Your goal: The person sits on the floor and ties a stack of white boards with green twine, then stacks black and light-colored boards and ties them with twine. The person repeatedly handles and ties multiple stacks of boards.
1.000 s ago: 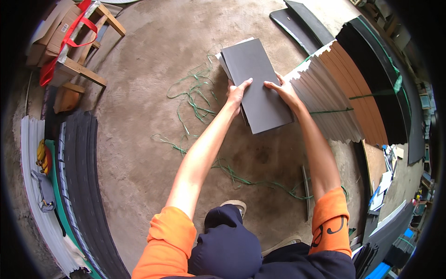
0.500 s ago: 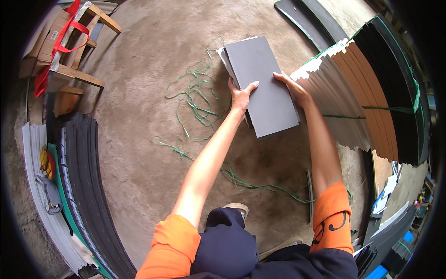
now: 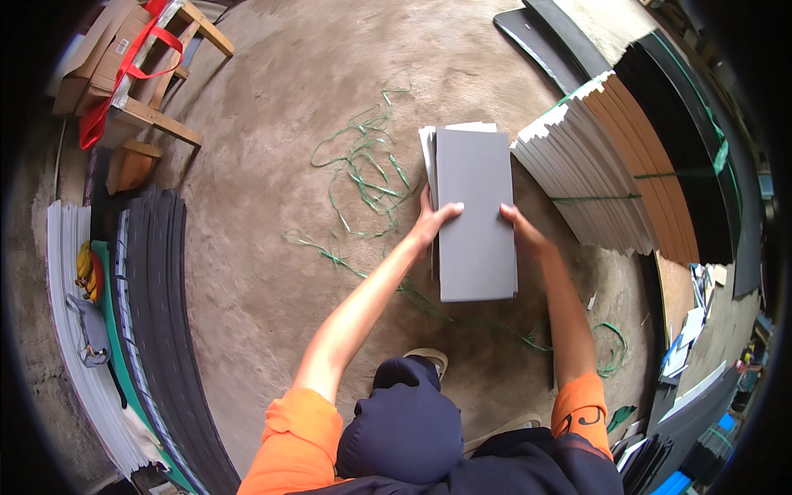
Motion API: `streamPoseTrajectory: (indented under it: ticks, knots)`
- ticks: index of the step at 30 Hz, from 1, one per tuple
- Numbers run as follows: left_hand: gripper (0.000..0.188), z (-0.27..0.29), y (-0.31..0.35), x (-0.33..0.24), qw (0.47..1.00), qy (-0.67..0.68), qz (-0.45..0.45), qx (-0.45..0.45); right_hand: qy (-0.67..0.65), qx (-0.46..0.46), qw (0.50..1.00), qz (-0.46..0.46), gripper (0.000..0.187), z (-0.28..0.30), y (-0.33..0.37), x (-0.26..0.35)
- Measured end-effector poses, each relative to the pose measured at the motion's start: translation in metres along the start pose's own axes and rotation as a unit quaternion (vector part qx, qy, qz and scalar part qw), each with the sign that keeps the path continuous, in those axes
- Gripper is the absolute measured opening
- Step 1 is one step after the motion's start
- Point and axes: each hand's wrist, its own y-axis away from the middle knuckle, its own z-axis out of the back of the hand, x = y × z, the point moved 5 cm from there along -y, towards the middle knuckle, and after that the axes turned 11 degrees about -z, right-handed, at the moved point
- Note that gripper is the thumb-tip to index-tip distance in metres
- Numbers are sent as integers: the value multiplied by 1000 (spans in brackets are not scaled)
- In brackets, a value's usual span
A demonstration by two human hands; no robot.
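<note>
A stack of grey rectangular sheets [image 3: 476,239] is held up above the floor in front of me, its long side pointing away. Some white sheets [image 3: 427,147] stick out unevenly at its far and left edges. My left hand [image 3: 431,223] grips the stack's left side, thumb on the top face. On the opposite side my right hand [image 3: 525,231] clasps it likewise, thumb over the edge. The fingers of both hands are hidden beside or under the sheets. Loose green twine [image 3: 363,177] lies tangled on the floor, left of the stack.
At right stands a large tied pile of white, brown and black sheets [image 3: 652,165]. Dark sheets [image 3: 157,297] stand along the left. A wooden stool [image 3: 161,124] with a red strap and a cardboard box [image 3: 103,54] is at the far left. Black panels [image 3: 544,45] lie at the far right.
The grey stack has come nearer to me and turned from a slant to nearly straight. Both hands moved with it and keep their hold.
</note>
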Motion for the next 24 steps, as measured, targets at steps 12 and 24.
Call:
streamPoseTrajectory:
  ticks: [12, 24]
  knots:
    - [101, -23, 64, 39, 995, 69, 24, 62, 20, -42, 999, -11, 107, -25, 92, -50]
    - [72, -93, 95, 62, 970, 200, 53, 126, 273, -304, 912, 21, 124, 9, 154, -21]
